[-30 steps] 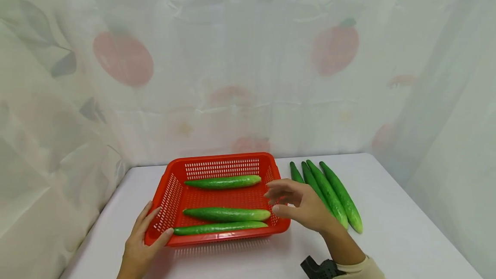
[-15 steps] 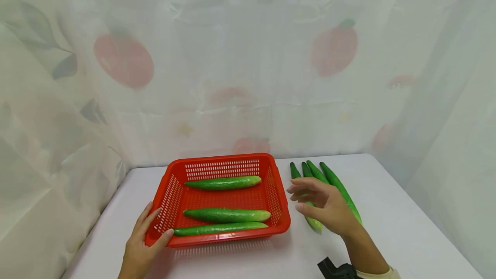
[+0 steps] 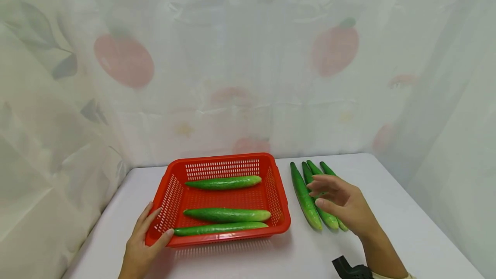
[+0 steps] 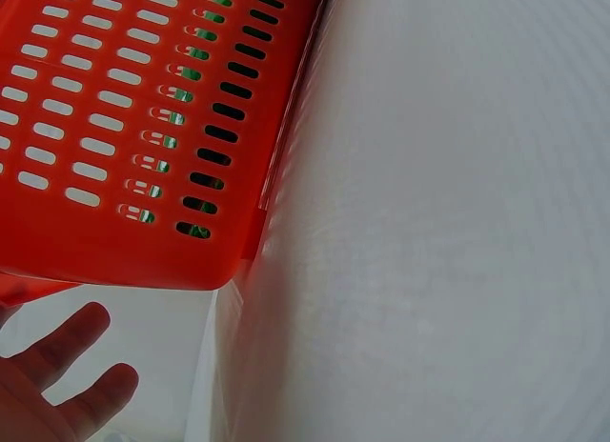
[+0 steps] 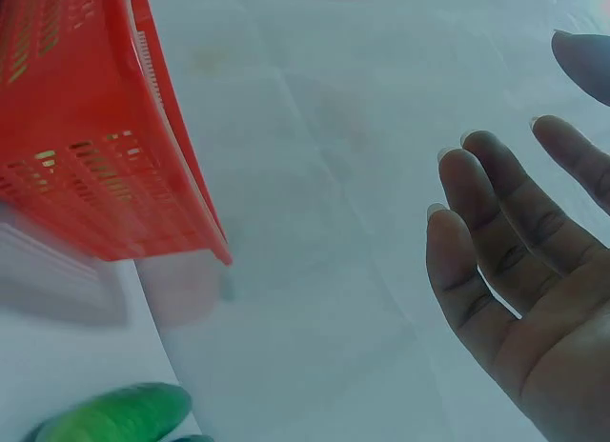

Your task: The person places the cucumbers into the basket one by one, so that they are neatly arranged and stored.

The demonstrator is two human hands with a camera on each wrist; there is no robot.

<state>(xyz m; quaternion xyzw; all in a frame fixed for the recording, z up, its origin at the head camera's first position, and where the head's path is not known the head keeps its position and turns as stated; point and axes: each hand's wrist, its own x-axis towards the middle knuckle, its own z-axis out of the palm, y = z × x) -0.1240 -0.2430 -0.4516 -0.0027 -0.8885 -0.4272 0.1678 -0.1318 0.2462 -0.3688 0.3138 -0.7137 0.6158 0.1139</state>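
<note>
Cucumbers (image 3: 304, 197), green with paler ends, lie under the right hand (image 3: 341, 203): four side by side on a white table (image 3: 418, 227), narrow dark tips turned away from the person. The right hand hangs above them, its fingers gently bent and its thumb set well apart; it holds nothing. It partly hides the row, and most of the outermost cucumber (image 3: 327, 168) is behind it. A black device (image 3: 351, 269) is worn at the right wrist.

The left hand (image 3: 139, 244) is spread wide at the near left corner of a red plastic basket (image 3: 218, 238), thumb on the front rim, straight fingers along the side.

Between the two hands, the slotted basket holds three more cucumbers lying crosswise, pale ends toward the right hand. The back cucumber (image 3: 223, 182) is near the wall farthest from the hands; the middle cucumber (image 3: 226, 215) lies just beyond the front cucumber (image 3: 221, 228), which runs along the near wall with one end beside the left thumb.

Beyond both hands hangs a whitish curtain (image 3: 248, 55) printed with faded red fruit (image 3: 124, 59) and, farther left, grey leaves (image 3: 66, 66).
</note>
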